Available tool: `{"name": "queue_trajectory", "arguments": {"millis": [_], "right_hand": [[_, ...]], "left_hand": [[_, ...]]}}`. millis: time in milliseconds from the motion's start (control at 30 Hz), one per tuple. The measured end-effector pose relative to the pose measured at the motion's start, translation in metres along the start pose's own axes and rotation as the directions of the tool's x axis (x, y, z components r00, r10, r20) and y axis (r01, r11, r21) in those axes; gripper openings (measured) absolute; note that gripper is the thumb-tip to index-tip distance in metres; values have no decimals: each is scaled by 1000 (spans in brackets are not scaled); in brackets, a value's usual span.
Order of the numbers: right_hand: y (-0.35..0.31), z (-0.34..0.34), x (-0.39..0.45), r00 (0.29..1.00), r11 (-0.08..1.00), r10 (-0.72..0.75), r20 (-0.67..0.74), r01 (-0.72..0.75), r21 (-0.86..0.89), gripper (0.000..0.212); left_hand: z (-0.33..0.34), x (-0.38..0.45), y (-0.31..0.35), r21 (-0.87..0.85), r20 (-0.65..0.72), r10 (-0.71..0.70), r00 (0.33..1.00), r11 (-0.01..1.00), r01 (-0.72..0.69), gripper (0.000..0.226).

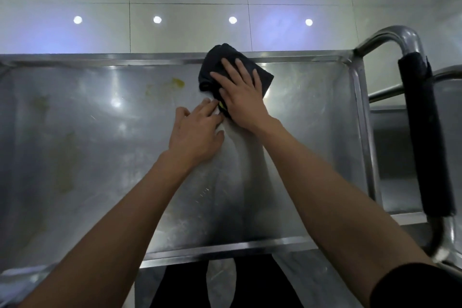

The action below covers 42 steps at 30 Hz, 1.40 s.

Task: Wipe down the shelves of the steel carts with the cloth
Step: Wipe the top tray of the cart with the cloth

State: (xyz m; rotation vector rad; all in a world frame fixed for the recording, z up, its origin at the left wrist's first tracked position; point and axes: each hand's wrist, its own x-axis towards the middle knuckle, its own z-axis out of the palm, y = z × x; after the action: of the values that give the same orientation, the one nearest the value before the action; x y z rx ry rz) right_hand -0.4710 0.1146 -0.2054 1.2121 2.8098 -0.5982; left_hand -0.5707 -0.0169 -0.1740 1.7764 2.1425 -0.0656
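The right hand [241, 97] lay flat with fingers spread on the dark cloth [232, 70], pressing it to the cart's top shelf [100, 145] close to the far edge, right of the middle. Just beside it, the left hand [197, 130] rested with straight, relaxed fingers on the bare steel, its fingertips reaching the cloth's near edge. I judged the job barely begun: yellowish stains [178, 82] toward the far edge and dull smears [67, 157] across the left half remained, while the neighbouring cart [400, 152] at the right looked untouched.

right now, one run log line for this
right hand flat on black cloth | left hand beside | top shelf | yellow stains unwiped
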Motion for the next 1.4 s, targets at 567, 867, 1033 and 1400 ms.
{"name": "queue_trajectory", "arguments": {"millis": [567,867,1033,1400], "right_hand": [[193,-57,-55,885,907,422,-200,-416,72,46],[212,-53,-78,848,880,469,-249,-472,51,47],[194,-41,-109,865,893,446,-232,-448,46,47],[121,-1,-211,909,923,384,-163,-379,60,47]], "left_hand": [[-1,16,37,70,-77,-135,988,988,140,32],[12,9,64,29,-32,-188,982,981,189,61],[13,9,71,43,-8,-234,972,971,234,72],[17,-14,80,28,-42,-243,969,969,245,63]]}}
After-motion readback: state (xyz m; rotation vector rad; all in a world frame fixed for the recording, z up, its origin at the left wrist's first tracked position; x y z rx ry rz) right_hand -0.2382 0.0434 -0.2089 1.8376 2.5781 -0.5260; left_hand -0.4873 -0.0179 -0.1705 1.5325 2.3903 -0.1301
